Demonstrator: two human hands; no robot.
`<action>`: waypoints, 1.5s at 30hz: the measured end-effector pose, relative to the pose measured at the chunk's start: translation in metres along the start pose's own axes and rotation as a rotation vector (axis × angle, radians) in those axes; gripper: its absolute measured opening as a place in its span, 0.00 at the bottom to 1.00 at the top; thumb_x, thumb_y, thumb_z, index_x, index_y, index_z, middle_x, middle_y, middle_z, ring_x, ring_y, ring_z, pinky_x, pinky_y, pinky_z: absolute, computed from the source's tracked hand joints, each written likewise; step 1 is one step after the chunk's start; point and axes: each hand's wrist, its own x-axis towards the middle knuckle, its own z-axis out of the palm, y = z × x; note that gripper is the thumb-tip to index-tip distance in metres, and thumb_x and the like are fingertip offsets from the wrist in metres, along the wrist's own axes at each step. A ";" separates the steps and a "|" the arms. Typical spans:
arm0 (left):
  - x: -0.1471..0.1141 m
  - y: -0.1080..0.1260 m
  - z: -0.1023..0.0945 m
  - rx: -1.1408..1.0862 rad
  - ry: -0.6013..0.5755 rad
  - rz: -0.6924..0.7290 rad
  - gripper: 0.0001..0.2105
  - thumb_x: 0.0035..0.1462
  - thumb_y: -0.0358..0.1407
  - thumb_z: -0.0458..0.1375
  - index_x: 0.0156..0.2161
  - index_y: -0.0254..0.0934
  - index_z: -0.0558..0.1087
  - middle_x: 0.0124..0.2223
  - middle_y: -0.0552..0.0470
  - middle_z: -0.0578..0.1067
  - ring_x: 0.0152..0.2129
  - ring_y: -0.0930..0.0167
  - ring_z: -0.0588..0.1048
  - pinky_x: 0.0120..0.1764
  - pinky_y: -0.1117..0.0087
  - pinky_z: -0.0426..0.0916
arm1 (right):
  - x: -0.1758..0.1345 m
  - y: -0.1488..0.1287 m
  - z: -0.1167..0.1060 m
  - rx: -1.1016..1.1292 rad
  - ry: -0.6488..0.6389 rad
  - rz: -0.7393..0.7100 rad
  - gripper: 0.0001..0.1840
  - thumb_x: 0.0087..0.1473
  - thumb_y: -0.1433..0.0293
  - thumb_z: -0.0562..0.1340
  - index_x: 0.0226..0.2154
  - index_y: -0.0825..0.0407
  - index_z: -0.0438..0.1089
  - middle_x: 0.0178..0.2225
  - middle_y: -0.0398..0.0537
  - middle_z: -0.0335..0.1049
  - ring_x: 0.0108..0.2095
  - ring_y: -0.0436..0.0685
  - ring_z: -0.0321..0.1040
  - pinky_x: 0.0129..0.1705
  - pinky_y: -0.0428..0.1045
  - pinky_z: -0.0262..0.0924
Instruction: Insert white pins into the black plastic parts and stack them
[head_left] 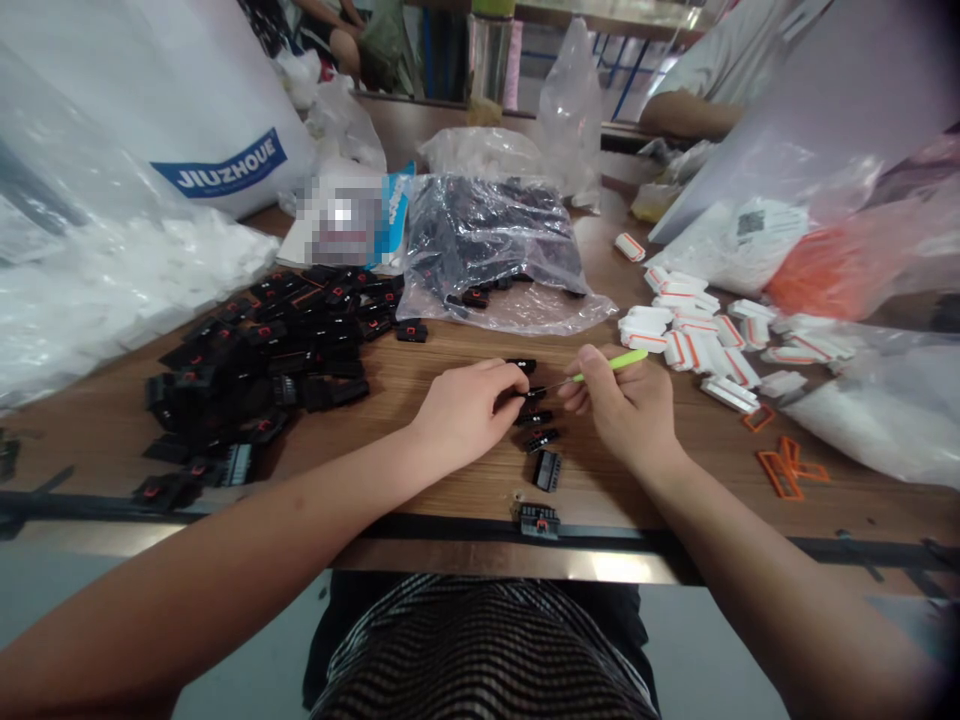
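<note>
My left hand (476, 405) is closed, its thumb and fingers pinching one end of a small black plastic connector (535, 393) low over the table. In my right hand (630, 405) is a thin pick with a lime-green handle (611, 366), and its fine metal tip points left, at that connector. Whether the tip touches is too small to tell. More black connectors lie in a rough column between my hands and down to the table edge, among them a larger one (547, 470) and one with a red-orange part (540, 520).
To the left is a heap of black connectors (262, 350). A clear bag (495, 230) of black parts lies ahead. White pieces with orange strips (686, 325) and loose orange frames (784, 470) are at right. Large plastic bags flank both sides. Other people sit across.
</note>
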 end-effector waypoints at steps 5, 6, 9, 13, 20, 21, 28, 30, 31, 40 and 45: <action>0.000 -0.001 0.001 -0.006 0.014 0.029 0.07 0.58 0.28 0.60 0.42 0.38 0.76 0.36 0.54 0.77 0.28 0.72 0.72 0.32 0.70 0.66 | -0.004 -0.005 0.000 -0.105 -0.052 -0.084 0.23 0.63 0.54 0.57 0.28 0.54 0.73 0.21 0.45 0.73 0.19 0.48 0.70 0.23 0.44 0.64; 0.000 -0.001 0.001 -0.005 0.017 0.035 0.08 0.58 0.28 0.60 0.42 0.38 0.76 0.36 0.54 0.77 0.28 0.72 0.72 0.33 0.70 0.66 | -0.005 -0.005 0.000 -0.102 -0.041 -0.089 0.22 0.63 0.54 0.58 0.28 0.53 0.73 0.21 0.45 0.73 0.20 0.48 0.70 0.23 0.44 0.65; 0.000 -0.001 0.002 0.000 0.014 0.052 0.09 0.59 0.29 0.59 0.44 0.38 0.77 0.35 0.53 0.76 0.27 0.72 0.72 0.35 0.69 0.68 | -0.006 -0.006 -0.001 -0.010 0.065 -0.052 0.22 0.62 0.53 0.59 0.27 0.51 0.73 0.20 0.45 0.73 0.18 0.50 0.69 0.21 0.46 0.65; -0.001 -0.001 0.002 -0.015 0.024 0.052 0.08 0.58 0.30 0.59 0.43 0.39 0.78 0.34 0.53 0.76 0.27 0.72 0.72 0.36 0.68 0.69 | 0.002 -0.010 -0.006 0.090 0.142 -0.009 0.20 0.58 0.50 0.61 0.26 0.47 0.73 0.20 0.47 0.74 0.17 0.52 0.68 0.20 0.49 0.66; 0.006 -0.011 -0.006 -0.014 0.194 0.060 0.08 0.59 0.32 0.59 0.44 0.37 0.76 0.42 0.51 0.75 0.25 0.75 0.70 0.35 0.69 0.69 | 0.023 -0.012 -0.009 0.097 0.107 0.021 0.21 0.56 0.48 0.63 0.26 0.48 0.73 0.20 0.46 0.74 0.16 0.51 0.68 0.17 0.47 0.62; 0.009 -0.014 -0.006 0.008 0.190 0.047 0.10 0.59 0.32 0.59 0.46 0.37 0.75 0.43 0.51 0.75 0.26 0.75 0.71 0.37 0.68 0.69 | 0.025 -0.011 -0.007 0.101 0.097 0.021 0.21 0.56 0.49 0.63 0.26 0.48 0.73 0.20 0.46 0.74 0.17 0.51 0.68 0.17 0.47 0.62; 0.021 -0.021 0.003 0.116 0.071 0.032 0.10 0.62 0.35 0.59 0.48 0.40 0.76 0.40 0.53 0.77 0.32 0.70 0.74 0.35 0.68 0.67 | 0.028 -0.002 0.009 0.127 0.073 0.013 0.25 0.57 0.47 0.61 0.28 0.53 0.72 0.19 0.44 0.73 0.17 0.48 0.69 0.20 0.43 0.62; 0.021 -0.021 0.004 0.131 0.065 0.031 0.09 0.63 0.34 0.58 0.47 0.41 0.77 0.40 0.53 0.77 0.32 0.70 0.74 0.34 0.69 0.66 | 0.027 0.000 0.010 0.132 0.076 0.014 0.26 0.57 0.47 0.61 0.28 0.54 0.72 0.19 0.45 0.73 0.17 0.49 0.69 0.20 0.43 0.62; 0.021 -0.021 0.004 0.134 0.065 0.030 0.10 0.63 0.35 0.58 0.48 0.41 0.77 0.40 0.53 0.78 0.32 0.70 0.74 0.34 0.69 0.66 | 0.027 0.001 0.010 0.135 0.075 0.014 0.26 0.57 0.47 0.61 0.28 0.54 0.72 0.19 0.45 0.73 0.17 0.49 0.69 0.20 0.44 0.62; 0.020 -0.018 0.004 0.136 0.063 0.004 0.09 0.62 0.35 0.59 0.46 0.41 0.78 0.39 0.52 0.77 0.33 0.69 0.74 0.35 0.69 0.66 | 0.027 0.000 0.013 0.127 0.062 0.019 0.24 0.56 0.49 0.62 0.27 0.53 0.72 0.18 0.45 0.73 0.17 0.49 0.68 0.19 0.44 0.63; 0.020 -0.019 0.005 0.144 0.067 0.000 0.09 0.62 0.35 0.58 0.46 0.41 0.78 0.38 0.52 0.77 0.32 0.69 0.74 0.35 0.68 0.66 | 0.027 0.004 0.013 0.149 0.057 0.015 0.24 0.57 0.49 0.62 0.28 0.54 0.72 0.19 0.45 0.74 0.17 0.48 0.69 0.20 0.43 0.64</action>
